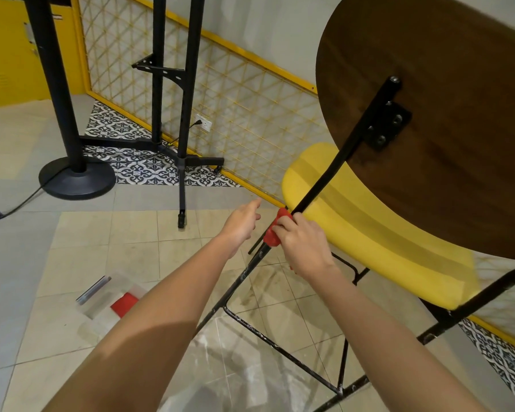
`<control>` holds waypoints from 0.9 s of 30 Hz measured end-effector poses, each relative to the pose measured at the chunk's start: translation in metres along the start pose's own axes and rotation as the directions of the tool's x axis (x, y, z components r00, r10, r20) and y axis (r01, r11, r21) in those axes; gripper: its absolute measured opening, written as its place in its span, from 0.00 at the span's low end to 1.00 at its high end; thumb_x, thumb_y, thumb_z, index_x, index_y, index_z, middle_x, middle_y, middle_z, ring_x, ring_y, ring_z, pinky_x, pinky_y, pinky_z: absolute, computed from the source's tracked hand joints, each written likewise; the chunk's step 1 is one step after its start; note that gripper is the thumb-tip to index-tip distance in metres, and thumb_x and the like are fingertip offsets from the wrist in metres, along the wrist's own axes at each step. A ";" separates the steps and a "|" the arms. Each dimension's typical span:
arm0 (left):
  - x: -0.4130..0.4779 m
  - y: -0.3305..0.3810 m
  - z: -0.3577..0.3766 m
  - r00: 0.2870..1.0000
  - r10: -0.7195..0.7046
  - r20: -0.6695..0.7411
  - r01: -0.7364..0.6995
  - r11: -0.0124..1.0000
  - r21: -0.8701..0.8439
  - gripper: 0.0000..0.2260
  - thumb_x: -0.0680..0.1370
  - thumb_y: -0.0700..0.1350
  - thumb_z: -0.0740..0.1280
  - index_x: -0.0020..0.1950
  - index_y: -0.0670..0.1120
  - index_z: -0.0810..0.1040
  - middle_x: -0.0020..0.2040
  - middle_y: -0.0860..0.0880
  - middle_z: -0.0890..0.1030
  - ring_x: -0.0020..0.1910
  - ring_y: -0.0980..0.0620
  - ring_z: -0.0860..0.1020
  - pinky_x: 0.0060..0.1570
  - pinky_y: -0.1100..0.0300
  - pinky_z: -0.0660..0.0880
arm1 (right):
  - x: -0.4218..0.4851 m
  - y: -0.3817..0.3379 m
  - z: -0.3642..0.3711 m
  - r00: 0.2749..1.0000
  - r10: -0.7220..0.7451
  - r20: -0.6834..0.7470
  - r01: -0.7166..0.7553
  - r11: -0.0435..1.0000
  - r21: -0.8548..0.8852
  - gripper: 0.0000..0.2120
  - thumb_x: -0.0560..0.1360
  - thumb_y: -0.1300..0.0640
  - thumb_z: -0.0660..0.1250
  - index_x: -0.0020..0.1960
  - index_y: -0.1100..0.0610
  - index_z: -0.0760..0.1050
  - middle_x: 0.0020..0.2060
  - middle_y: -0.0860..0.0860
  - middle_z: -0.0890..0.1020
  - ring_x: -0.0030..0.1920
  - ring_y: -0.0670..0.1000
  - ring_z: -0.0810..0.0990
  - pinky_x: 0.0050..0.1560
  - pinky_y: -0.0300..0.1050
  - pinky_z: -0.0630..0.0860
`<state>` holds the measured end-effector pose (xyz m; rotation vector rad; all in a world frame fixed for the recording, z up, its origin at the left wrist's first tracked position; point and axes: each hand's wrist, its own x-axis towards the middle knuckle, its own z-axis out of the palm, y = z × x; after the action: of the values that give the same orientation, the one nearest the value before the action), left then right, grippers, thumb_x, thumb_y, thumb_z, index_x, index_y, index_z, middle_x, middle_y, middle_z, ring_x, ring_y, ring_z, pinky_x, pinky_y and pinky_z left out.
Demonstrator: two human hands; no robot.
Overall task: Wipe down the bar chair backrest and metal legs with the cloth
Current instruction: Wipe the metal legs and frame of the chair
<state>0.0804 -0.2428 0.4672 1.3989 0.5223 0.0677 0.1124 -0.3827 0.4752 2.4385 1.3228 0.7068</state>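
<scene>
Pale floor tiles (107, 233) lay under the bar chair (378, 233). Right hand (302, 242) squeezed the red cloth (272, 233) around a black metal leg (315, 188), mid-wipe. Left hand (241, 223) hung open, holding nothing. Next, probably slide the cloth down.

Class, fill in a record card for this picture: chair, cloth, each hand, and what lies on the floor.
Chair: wooden backrest, yellow seat, black metal frame
Cloth: red cloth, wrapped round a bar of the frame
Right hand: grips the cloth on that bar
Left hand: open, near the bar, holding nothing
Floor: clear container, something red inside
</scene>
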 end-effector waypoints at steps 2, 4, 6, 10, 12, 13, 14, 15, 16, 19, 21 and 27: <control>0.001 0.000 -0.003 1.000 0.002 -0.008 -0.002 1.000 -0.002 0.21 0.81 0.53 0.52 0.70 0.46 0.68 0.63 0.45 0.75 0.54 0.48 0.72 0.50 0.57 0.67 | 0.000 -0.013 0.002 0.994 -0.028 0.105 0.032 0.999 -0.030 0.11 0.61 0.60 0.77 0.44 0.54 0.82 0.40 0.49 0.81 0.43 0.52 0.78 0.31 0.43 0.70; 0.004 -0.001 -0.006 1.000 0.002 -0.009 -0.002 1.000 0.003 0.21 0.81 0.53 0.52 0.70 0.46 0.69 0.63 0.45 0.75 0.53 0.49 0.72 0.50 0.57 0.67 | 0.004 -0.018 0.000 0.995 -0.024 0.092 0.027 0.999 -0.037 0.12 0.61 0.60 0.76 0.44 0.54 0.82 0.40 0.48 0.81 0.42 0.51 0.78 0.30 0.43 0.68; 0.005 -0.003 -0.009 1.000 -0.002 -0.013 0.002 1.000 -0.002 0.21 0.81 0.53 0.52 0.70 0.46 0.68 0.63 0.45 0.76 0.54 0.48 0.72 0.50 0.56 0.67 | 0.010 -0.016 -0.005 1.000 0.001 0.014 0.000 0.999 -0.037 0.12 0.62 0.61 0.75 0.45 0.55 0.81 0.40 0.49 0.81 0.41 0.51 0.78 0.30 0.43 0.69; 0.006 -0.004 -0.007 1.000 -0.012 -0.019 0.012 1.000 -0.009 0.21 0.81 0.54 0.52 0.70 0.47 0.68 0.63 0.45 0.76 0.54 0.48 0.72 0.51 0.56 0.68 | 0.013 -0.007 -0.010 0.994 0.096 0.042 -0.091 0.990 -0.104 0.13 0.58 0.62 0.78 0.41 0.56 0.80 0.38 0.51 0.79 0.39 0.53 0.77 0.28 0.44 0.70; 0.005 -0.006 -0.004 1.000 -0.016 -0.015 0.015 1.000 -0.011 0.20 0.81 0.54 0.52 0.70 0.47 0.69 0.62 0.46 0.76 0.52 0.49 0.73 0.51 0.56 0.68 | 0.010 -0.011 -0.009 0.988 0.100 0.120 -0.085 0.988 -0.126 0.14 0.57 0.60 0.79 0.40 0.56 0.80 0.38 0.51 0.79 0.40 0.53 0.77 0.28 0.44 0.68; 0.004 -0.006 -0.002 1.000 -0.018 -0.009 0.018 1.000 -0.010 0.20 0.81 0.53 0.53 0.69 0.47 0.69 0.62 0.46 0.76 0.52 0.49 0.73 0.51 0.56 0.69 | 0.008 -0.015 -0.009 0.984 0.076 0.162 -0.056 0.991 -0.121 0.13 0.59 0.60 0.78 0.42 0.56 0.80 0.40 0.51 0.79 0.42 0.53 0.77 0.29 0.44 0.68; 0.003 -0.007 -0.001 1.000 -0.019 -0.002 0.019 1.000 -0.008 0.20 0.81 0.53 0.53 0.69 0.46 0.70 0.62 0.46 0.76 0.53 0.49 0.73 0.52 0.56 0.69 | 0.006 -0.019 -0.009 0.977 0.037 0.208 -0.015 0.994 -0.108 0.12 0.63 0.59 0.76 0.46 0.56 0.80 0.43 0.51 0.79 0.46 0.53 0.76 0.31 0.44 0.69; 0.002 -0.008 0.001 1.000 -0.020 0.004 0.020 1.000 -0.006 0.20 0.81 0.53 0.53 0.69 0.46 0.69 0.62 0.45 0.76 0.53 0.49 0.73 0.53 0.55 0.69 | 0.004 -0.023 -0.008 0.970 0.002 0.243 0.019 0.996 -0.082 0.11 0.68 0.60 0.72 0.50 0.57 0.79 0.47 0.52 0.78 0.51 0.54 0.75 0.34 0.45 0.69; 0.002 -0.009 0.002 1.000 -0.020 0.010 0.020 1.000 -0.004 0.20 0.81 0.53 0.53 0.70 0.46 0.69 0.63 0.45 0.76 0.54 0.49 0.73 0.55 0.54 0.69 | 0.003 -0.024 -0.004 0.961 -0.014 0.276 0.032 0.998 -0.062 0.11 0.72 0.61 0.68 0.54 0.58 0.77 0.51 0.52 0.76 0.55 0.54 0.73 0.36 0.45 0.68; 0.001 -0.008 0.002 1.000 -0.013 0.018 0.013 1.000 0.006 0.21 0.81 0.53 0.53 0.70 0.46 0.69 0.63 0.45 0.76 0.54 0.49 0.73 0.55 0.54 0.69 | 0.001 -0.019 -0.012 0.978 0.028 0.208 -0.019 0.999 -0.045 0.12 0.69 0.61 0.71 0.53 0.58 0.78 0.49 0.52 0.78 0.52 0.54 0.75 0.36 0.45 0.71; 0.002 -0.006 0.001 1.000 -0.006 0.015 0.006 1.000 0.002 0.20 0.81 0.53 0.53 0.69 0.46 0.69 0.62 0.45 0.76 0.53 0.49 0.72 0.52 0.55 0.69 | 0.001 -0.007 -0.012 0.992 0.069 0.103 -0.066 0.997 -0.031 0.14 0.63 0.61 0.76 0.48 0.57 0.80 0.44 0.51 0.80 0.43 0.53 0.77 0.31 0.45 0.73; 0.000 -0.009 0.006 1.000 0.002 0.011 -0.002 1.000 0.015 0.20 0.81 0.53 0.52 0.70 0.47 0.69 0.62 0.45 0.76 0.56 0.47 0.73 0.53 0.55 0.69 | -0.005 0.006 -0.005 0.998 0.044 0.041 -0.045 0.999 0.023 0.19 0.58 0.62 0.79 0.48 0.57 0.82 0.44 0.51 0.81 0.40 0.53 0.77 0.29 0.44 0.72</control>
<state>0.0803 -0.2499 0.4597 1.4138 0.5128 0.0576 0.1112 -0.3901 0.4803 2.4941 1.2729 0.6531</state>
